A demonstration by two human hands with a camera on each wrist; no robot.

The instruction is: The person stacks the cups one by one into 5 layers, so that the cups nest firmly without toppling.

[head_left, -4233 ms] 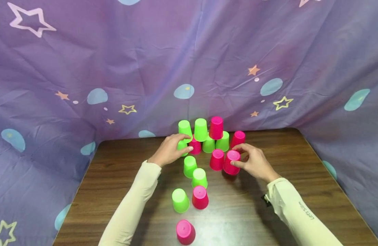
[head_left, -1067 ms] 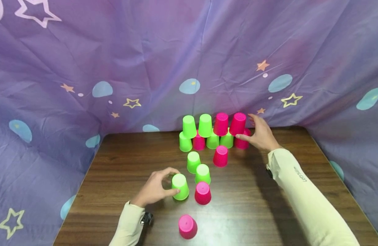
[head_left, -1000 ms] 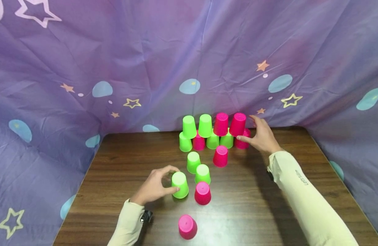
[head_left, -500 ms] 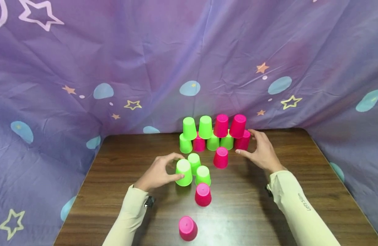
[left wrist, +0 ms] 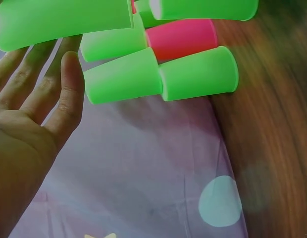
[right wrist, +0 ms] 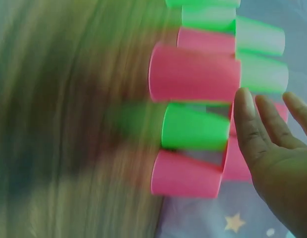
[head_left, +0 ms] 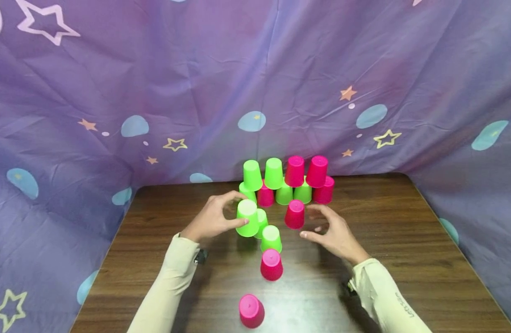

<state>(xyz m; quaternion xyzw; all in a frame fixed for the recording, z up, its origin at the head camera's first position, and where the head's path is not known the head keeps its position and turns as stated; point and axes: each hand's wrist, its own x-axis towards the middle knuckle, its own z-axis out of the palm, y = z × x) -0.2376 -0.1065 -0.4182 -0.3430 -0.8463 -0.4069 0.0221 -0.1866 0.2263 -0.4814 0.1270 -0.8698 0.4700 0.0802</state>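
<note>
My left hand [head_left: 215, 216] pinches an upside-down green cup [head_left: 248, 218] between thumb and fingers, raised over the table in front of the stack's left end. The left wrist view shows the held cup [left wrist: 64, 22] at its top left. My right hand [head_left: 334, 231] has its fingers spread beside a pink cup [head_left: 294, 214] standing upside down; a small gap seems to lie between them. Behind is a two-row wall of cups: a lower row mixing green and pink [head_left: 323, 190], and above it two green cups [head_left: 273, 173] and two pink cups [head_left: 317, 171].
Three loose upside-down cups stand in the middle: a green cup [head_left: 271, 238], a pink cup [head_left: 271, 264] and, nearest me, another pink cup [head_left: 251, 311]. A further green cup [head_left: 261, 223] is partly behind the held one. A purple star-patterned cloth [head_left: 205, 92] hangs behind the wooden table [head_left: 155, 240].
A second pink cup was added to the upper row's right end. My left hand picked up a green cup and carried it toward the stack; my right hand let go and came back.
</note>
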